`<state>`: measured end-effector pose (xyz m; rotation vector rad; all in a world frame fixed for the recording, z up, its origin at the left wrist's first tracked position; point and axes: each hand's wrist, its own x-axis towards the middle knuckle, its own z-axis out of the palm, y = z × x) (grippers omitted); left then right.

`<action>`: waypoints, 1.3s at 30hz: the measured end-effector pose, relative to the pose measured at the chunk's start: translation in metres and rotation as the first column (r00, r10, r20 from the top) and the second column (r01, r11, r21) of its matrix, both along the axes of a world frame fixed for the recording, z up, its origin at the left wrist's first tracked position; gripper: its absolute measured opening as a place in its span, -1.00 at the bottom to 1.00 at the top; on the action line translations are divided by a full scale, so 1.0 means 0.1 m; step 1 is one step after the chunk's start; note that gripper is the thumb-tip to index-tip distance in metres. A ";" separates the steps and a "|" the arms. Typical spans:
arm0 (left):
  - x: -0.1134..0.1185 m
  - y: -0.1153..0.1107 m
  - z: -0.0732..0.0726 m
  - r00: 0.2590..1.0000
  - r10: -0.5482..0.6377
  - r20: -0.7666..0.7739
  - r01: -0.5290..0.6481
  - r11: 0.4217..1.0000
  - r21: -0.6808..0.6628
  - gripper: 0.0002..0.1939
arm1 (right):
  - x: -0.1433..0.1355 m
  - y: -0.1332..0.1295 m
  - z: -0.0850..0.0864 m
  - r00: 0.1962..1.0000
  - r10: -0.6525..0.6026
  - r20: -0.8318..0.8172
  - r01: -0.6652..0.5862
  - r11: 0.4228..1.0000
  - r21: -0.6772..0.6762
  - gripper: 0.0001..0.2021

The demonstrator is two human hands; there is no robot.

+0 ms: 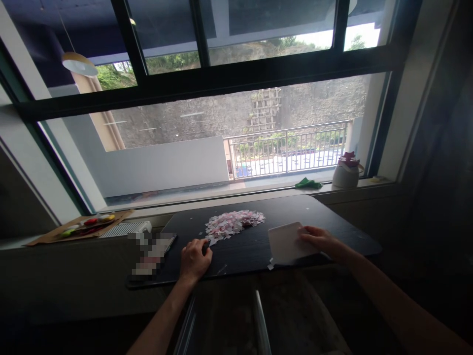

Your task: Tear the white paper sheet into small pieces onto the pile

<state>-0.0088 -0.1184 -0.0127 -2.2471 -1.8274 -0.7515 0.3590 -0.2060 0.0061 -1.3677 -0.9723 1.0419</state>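
Note:
A loose heap of small white and pinkish paper scraps (234, 223) lies on the dark tabletop (244, 256). At its near left edge rests my left hand (195, 257), fingers curled in and partly hidden; what they hold, if anything, I cannot make out. My right hand (320, 239) grips the right edge of a thin white square piece with rounded corners (286, 244), thumb on top. That piece is slightly tilted over the table's near side. By its lower left corner sit a couple of stray scraps (271, 264).
A phone-like item, partly blurred out (155, 256), lies at the table's left end. On the windowsill are a brown paper with colourful items (84, 227), a green cloth (308, 183) and a white jug with a reddish lid (346, 171). A large window stands behind.

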 end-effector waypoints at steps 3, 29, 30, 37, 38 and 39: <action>0.00 0.00 0.00 1.000 -0.002 -0.007 0.002 1.000 0.003 -0.72 | 0.01 -0.02 0.03 1.000 0.021 0.008 -0.021 1.000 -0.008 -0.78; 0.00 0.00 -0.01 0.999 -0.050 0.021 0.050 0.999 -0.008 -0.77 | -0.08 0.15 -0.02 0.999 -0.046 -0.017 0.047 0.998 0.043 -0.78; 0.00 -0.01 -0.01 0.998 -0.051 0.026 0.051 0.999 -0.005 -0.78 | -0.11 0.21 0.00 0.994 -0.113 -0.011 0.113 0.992 0.058 -0.78; 0.02 0.00 -0.01 0.997 -0.053 0.047 0.054 0.998 -0.022 -0.79 | -0.74 0.71 0.07 0.990 -0.080 0.119 0.044 0.961 0.274 -0.81; 0.02 0.00 -0.01 0.997 -0.053 0.048 0.054 0.998 -0.021 -0.80 | -0.82 0.78 0.05 0.985 -0.088 0.151 0.038 0.951 0.305 -0.81; 0.02 0.00 -0.02 0.997 -0.053 0.049 0.054 0.998 -0.018 -0.80 | -0.87 0.83 0.04 0.982 -0.088 0.168 0.030 0.948 0.318 -0.82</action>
